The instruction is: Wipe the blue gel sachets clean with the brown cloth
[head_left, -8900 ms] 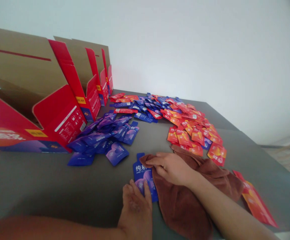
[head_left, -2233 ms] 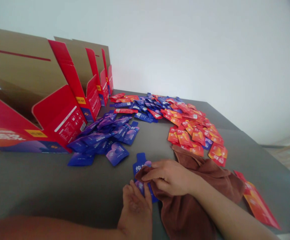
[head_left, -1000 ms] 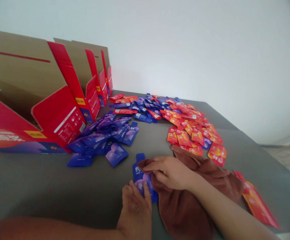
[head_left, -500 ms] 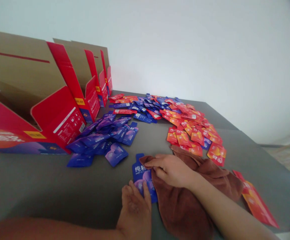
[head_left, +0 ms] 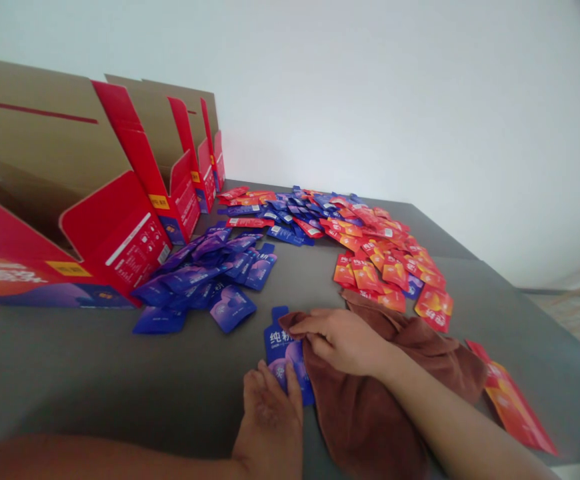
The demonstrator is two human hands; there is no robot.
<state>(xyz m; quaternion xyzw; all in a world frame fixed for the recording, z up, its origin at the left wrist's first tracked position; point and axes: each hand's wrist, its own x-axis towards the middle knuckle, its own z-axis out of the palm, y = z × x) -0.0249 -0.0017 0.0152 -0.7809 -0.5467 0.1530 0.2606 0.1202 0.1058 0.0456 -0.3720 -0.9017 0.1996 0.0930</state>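
A blue-purple pouch (head_left: 289, 357) with white lettering lies flat on the grey table, its narrow spout end pointing away from me. My left hand (head_left: 273, 407) presses its fingers and thumb on the lower part of this pouch, holding it against the tabletop. The brown cloth (head_left: 370, 420) is bunched in my right hand (head_left: 343, 340), whose fingers pinch a folded corner over the pouch's upper right side. The rest of the cloth spreads to the right under my forearm and covers the pouch's right edge.
Open red boxes (head_left: 120, 247) stand in a row at left. Beside them lies a heap of blue pouches (head_left: 195, 270). A mixed pile (head_left: 290, 210) sits at the back, with red-orange pouches (head_left: 387, 257) at right. One red pouch (head_left: 517, 407) lies near the right table edge.
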